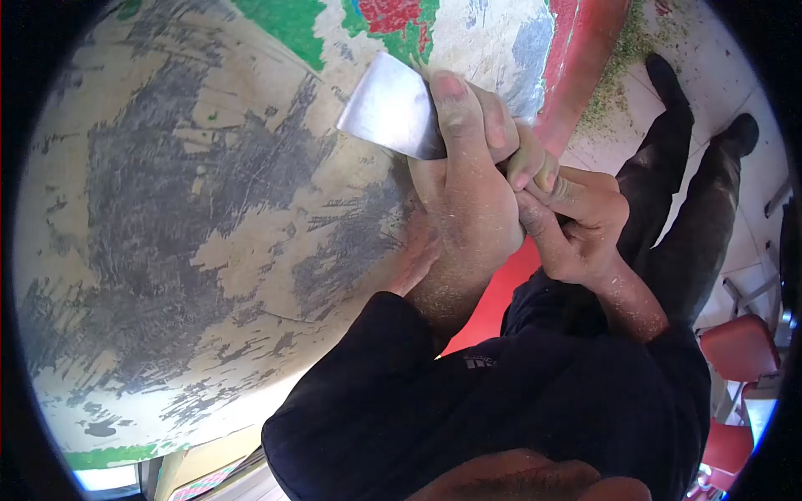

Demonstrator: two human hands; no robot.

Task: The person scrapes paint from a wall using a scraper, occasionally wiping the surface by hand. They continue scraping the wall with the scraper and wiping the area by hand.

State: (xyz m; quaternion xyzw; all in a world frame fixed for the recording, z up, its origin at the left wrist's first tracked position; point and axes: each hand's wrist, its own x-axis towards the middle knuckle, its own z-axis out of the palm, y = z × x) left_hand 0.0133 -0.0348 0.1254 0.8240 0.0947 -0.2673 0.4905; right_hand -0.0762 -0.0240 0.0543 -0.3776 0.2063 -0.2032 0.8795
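Note:
My left hand is closed around a flat metal scraper blade, its thumb along the blade's near side and its fingers curled over. The blade's wide bright end sticks out to the upper left, above the painted surface. My right hand is closed just to the right, touching the fingertips of my left hand. What it grips is mostly hidden between the hands. Fine dust specks cover both hands and wrists. Beneath them lies a large curved surface with worn cream and grey patches.
Green paint and red paint mark the surface's top, and a red band follows its right edge. Greenish debris lies on the tiled floor by my feet. Red chairs stand at the lower right.

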